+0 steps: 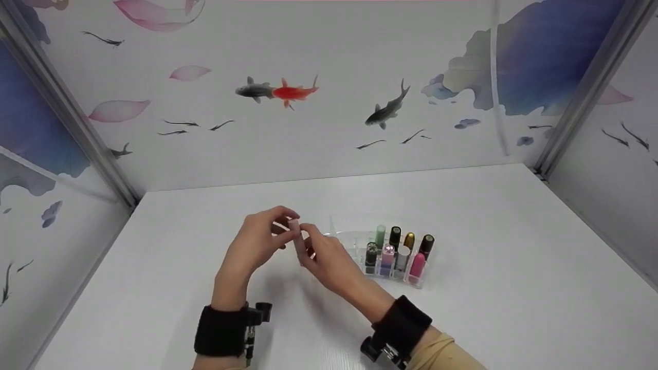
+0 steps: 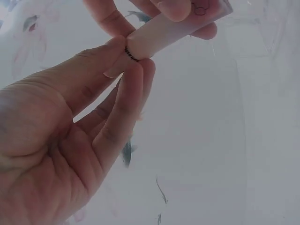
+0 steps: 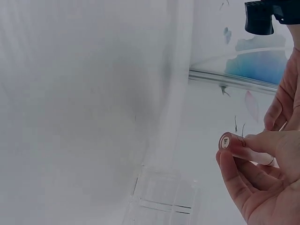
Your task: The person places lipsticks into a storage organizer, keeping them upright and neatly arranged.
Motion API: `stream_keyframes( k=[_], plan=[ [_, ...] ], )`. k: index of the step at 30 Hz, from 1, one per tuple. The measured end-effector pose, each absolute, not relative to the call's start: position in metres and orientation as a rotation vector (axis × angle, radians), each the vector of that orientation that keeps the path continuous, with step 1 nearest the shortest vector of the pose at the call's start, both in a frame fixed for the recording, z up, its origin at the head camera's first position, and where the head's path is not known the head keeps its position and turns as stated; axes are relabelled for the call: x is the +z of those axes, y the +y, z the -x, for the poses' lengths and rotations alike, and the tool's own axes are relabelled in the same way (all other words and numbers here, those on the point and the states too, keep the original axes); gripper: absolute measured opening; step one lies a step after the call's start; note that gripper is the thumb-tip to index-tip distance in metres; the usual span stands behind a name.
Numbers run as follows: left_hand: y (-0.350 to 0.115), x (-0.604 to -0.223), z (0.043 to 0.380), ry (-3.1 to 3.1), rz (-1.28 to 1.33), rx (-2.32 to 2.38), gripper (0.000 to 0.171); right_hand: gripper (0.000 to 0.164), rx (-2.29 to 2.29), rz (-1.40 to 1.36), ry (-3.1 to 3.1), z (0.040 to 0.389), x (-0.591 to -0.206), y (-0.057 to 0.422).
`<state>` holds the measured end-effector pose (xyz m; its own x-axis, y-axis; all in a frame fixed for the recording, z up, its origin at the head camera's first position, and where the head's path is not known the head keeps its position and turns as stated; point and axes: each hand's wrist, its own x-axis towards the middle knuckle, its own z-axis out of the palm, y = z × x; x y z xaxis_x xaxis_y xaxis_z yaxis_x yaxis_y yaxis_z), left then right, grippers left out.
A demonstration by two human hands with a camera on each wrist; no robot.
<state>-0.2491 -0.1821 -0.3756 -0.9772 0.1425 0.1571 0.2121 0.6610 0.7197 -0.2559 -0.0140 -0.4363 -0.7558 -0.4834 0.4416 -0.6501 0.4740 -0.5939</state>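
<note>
Above the table, both hands hold a slim pale-pink lipstick tube (image 1: 296,234). My left hand (image 1: 249,241) pinches its upper end between thumb and fingertips. Lower down the tube, the fingers and thumb of my right hand (image 1: 331,259) grip the body. In the left wrist view, a thin black-patterned ring circles the lipstick tube (image 2: 157,37) right at the left fingertips, and the far end is deeper pink. The right wrist view shows a round label on the base of the lipstick tube (image 3: 237,147).
Right of the hands stands a clear organizer (image 1: 361,246) with several upright tubes, among them a green tube (image 1: 380,236), a gold tube (image 1: 409,240) and a bright pink tube (image 1: 418,265). Patterned panels with a red fish (image 1: 294,92) enclose the white table (image 1: 488,277).
</note>
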Motion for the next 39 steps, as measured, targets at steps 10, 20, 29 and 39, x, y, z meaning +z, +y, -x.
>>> stream_keyframes(
  k=[10,20,29,39],
  plan=[
    [-0.159,-0.377,0.252,-2.552,0.504,-1.167,0.028,0.046,1.171,-0.868,-2.411,0.256,-0.429,0.010],
    [-0.132,-0.385,0.252,-2.398,0.583,-1.021,0.031,0.050,1.171,-0.737,-2.334,0.258,-0.414,0.030],
    [-0.109,-0.392,0.253,-2.431,0.661,-1.009,0.030,0.035,1.003,-0.705,-2.317,0.263,-0.401,0.058],
    [-0.092,-0.408,0.255,-2.453,0.735,-0.951,0.037,0.023,0.954,-0.678,-2.346,0.270,-0.397,0.076]
  ],
)
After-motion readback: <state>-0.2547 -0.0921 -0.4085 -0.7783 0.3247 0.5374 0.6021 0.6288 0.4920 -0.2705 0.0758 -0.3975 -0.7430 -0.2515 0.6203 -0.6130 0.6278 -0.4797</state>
